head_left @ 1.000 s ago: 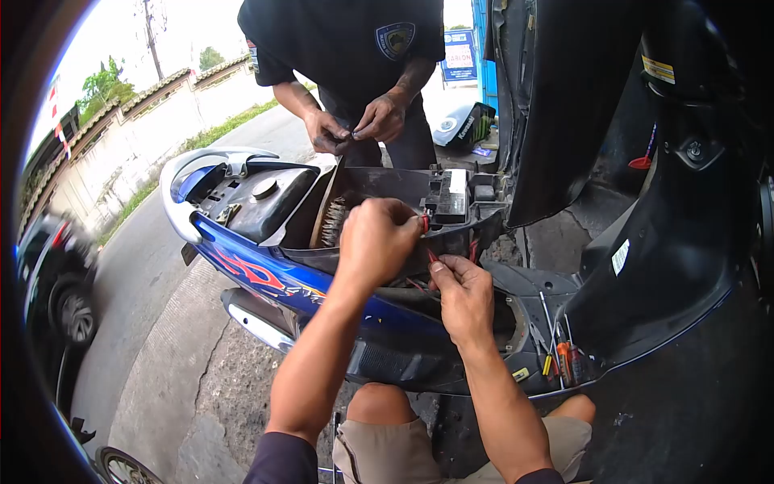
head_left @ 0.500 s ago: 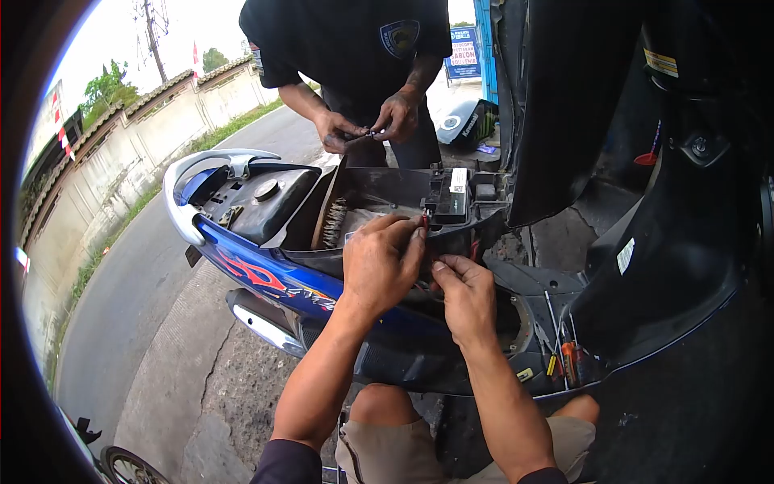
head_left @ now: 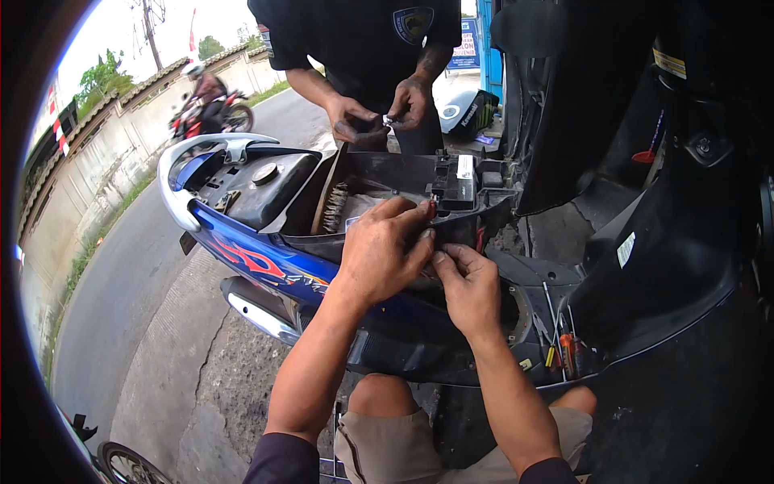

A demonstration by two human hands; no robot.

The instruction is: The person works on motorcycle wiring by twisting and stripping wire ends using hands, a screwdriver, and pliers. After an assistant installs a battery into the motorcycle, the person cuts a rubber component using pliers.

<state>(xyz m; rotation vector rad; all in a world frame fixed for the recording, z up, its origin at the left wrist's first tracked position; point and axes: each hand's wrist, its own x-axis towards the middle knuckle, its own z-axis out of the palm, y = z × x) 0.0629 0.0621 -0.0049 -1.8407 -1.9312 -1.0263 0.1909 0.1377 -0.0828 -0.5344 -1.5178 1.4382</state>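
Observation:
My left hand (head_left: pixel 385 250) is closed in a pinch at the near side of the scooter's open seat bay (head_left: pixel 379 165). A small red piece (head_left: pixel 432 208) sticks up by its index fingertip, beside the black battery (head_left: pixel 457 185). Close against it, my right hand (head_left: pixel 469 290) is also pinched, thumb and fingers together. What either hand grips is hidden behind the fingers. A red wire (head_left: pixel 480 238) shows just beyond my right hand. The blue scooter body (head_left: pixel 266 262) stretches to the left, and a brush (head_left: pixel 334 208) lies inside the bay.
Across the scooter, another person's hands (head_left: pixel 387 117) hold a small part. The raised seat (head_left: pixel 556 105) stands at the right of the bay. Screwdrivers (head_left: pixel 568 353) and pliers (head_left: pixel 542 329) lie on the footboard. A rider on a red motorcycle (head_left: pixel 211 109) is on the road.
A motorcycle rider has come into view on the road. The other person's hands have shifted slightly. My hands stay close together at the bay's edge, nearly unmoved.

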